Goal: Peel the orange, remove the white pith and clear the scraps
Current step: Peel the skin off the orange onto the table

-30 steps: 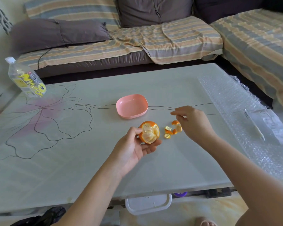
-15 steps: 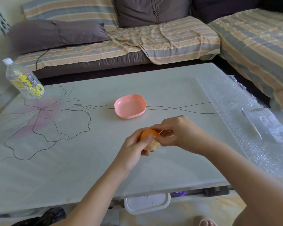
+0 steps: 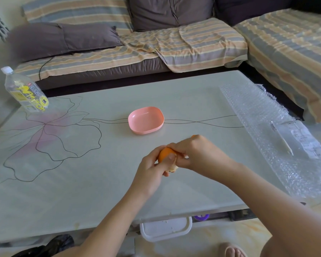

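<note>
The right hand [image 3: 198, 154], apart a second earlier, pinched at the orange [image 3: 165, 154] gripped by the left hand [image 3: 150, 171], held between both mid-frame.

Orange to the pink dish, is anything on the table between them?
Nothing visible. The left hand and right hand hold the orange, and only bare table lies between it and the pink dish. An orange scrap peeks out beyond the right hand, off that path.
</note>
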Demonstrator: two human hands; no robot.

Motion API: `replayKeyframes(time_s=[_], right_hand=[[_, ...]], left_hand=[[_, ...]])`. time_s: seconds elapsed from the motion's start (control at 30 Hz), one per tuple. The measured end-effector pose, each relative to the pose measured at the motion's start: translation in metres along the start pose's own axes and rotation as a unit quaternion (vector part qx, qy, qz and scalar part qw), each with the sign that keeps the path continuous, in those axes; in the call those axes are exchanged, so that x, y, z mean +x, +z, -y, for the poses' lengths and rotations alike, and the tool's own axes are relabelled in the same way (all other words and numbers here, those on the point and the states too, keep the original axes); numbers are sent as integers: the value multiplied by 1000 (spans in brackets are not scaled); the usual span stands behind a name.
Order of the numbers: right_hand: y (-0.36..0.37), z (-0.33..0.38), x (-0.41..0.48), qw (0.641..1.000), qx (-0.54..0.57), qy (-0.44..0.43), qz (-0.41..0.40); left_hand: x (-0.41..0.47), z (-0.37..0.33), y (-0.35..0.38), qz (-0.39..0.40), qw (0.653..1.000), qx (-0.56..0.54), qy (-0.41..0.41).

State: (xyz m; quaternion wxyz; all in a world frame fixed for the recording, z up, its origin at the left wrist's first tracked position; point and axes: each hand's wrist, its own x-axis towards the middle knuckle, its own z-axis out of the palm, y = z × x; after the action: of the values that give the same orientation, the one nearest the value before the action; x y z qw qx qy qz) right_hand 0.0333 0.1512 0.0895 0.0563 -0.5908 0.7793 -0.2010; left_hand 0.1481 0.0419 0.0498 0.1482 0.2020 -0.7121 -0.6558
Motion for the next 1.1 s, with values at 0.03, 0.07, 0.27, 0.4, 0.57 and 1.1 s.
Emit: replayKeyframes(time_s=[0.03, 0.07, 0.27, 0.4, 0.57, 1.1], right_hand=[[0, -1, -1, 1000, 5, -8, -8], [0, -3, -1, 1000, 12, -14, -20], [-10, -13, -6, 979, 193, 51, -47], [-10, -8, -7, 952, 291, 86, -45], [-13, -12, -6, 941, 324, 88, -40], [-4, 8, -3, 980, 111, 103, -133]], left_hand=[[0, 0, 0, 5, 1000, 0, 0], [-1, -1, -1, 10, 1000, 1, 0], [0, -6, -11, 26, 1000, -15, -2], [3, -9, -14, 29, 998, -46, -9], [1, -10, -15, 51, 998, -39, -2], [1, -12, -8, 32, 997, -65, -15]])
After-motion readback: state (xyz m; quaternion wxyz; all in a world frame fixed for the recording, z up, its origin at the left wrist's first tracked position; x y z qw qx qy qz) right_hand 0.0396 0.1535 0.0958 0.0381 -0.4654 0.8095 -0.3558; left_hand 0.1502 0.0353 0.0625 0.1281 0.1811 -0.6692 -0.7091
